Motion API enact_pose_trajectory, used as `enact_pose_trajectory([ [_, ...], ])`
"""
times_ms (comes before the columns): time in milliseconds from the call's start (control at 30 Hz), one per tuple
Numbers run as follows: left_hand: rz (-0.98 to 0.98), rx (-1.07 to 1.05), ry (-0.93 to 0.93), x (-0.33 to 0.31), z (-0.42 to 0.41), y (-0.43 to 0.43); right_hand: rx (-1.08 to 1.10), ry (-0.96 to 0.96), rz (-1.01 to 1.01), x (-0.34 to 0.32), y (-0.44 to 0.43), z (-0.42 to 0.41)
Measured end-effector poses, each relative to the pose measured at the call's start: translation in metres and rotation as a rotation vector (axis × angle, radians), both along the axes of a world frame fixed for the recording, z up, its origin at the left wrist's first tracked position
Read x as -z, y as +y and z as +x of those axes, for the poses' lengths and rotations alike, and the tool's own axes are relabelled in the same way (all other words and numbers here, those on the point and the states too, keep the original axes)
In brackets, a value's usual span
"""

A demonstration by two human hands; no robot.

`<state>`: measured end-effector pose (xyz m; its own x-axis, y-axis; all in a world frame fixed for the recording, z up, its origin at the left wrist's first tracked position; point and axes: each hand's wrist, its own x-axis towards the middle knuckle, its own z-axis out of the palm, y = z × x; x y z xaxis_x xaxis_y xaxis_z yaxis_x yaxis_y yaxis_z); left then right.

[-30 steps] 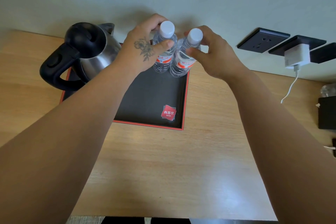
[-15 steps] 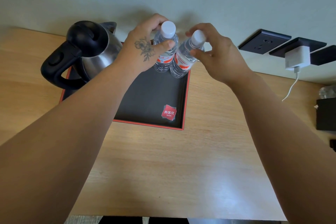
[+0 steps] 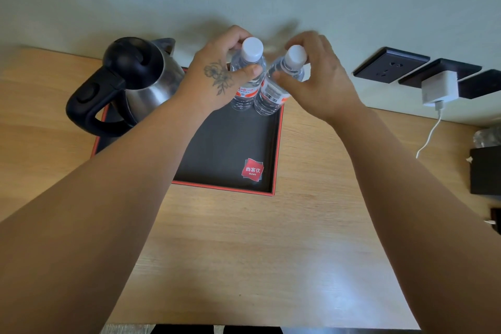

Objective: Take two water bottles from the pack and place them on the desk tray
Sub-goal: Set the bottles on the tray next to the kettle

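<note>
Two clear water bottles with white caps and red labels stand side by side at the far right corner of the black, red-edged desk tray. My left hand, with a flower tattoo, grips the left bottle around its neck; that bottle stands upright. My right hand holds the right bottle near its shoulder, and this bottle leans to the right with its barcode turned toward me. The pack is out of view.
A steel kettle with a black lid and handle sits on the tray's left part. Black wall sockets hold a white charger with a hanging cable on the right. A black box lies at the desk's right edge.
My right hand has turned and tipped the right bottle, so its cap leans further right and the barcode now faces me. The left hand and its bottle have stayed put.
</note>
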<state>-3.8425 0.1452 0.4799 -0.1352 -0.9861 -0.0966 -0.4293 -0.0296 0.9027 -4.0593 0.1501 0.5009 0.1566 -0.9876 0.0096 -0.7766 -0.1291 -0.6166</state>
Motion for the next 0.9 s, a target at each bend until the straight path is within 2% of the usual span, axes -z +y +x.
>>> enact_pose_trajectory([
  [100,0.000,0.005,-0.007,0.000,0.000,0.000,-0.038,-0.022,0.070,-0.004,0.003,-0.005],
  [267,0.026,-0.005,0.012,0.000,-0.001,0.000,-0.038,-0.019,0.059,-0.003,-0.001,-0.010],
  [467,0.033,-0.010,0.026,0.002,-0.002,0.001,0.098,0.055,-0.005,0.009,-0.002,-0.005],
  [900,-0.067,0.001,0.029,0.005,-0.007,-0.004,0.124,-0.094,-0.032,0.008,-0.002,0.004],
])
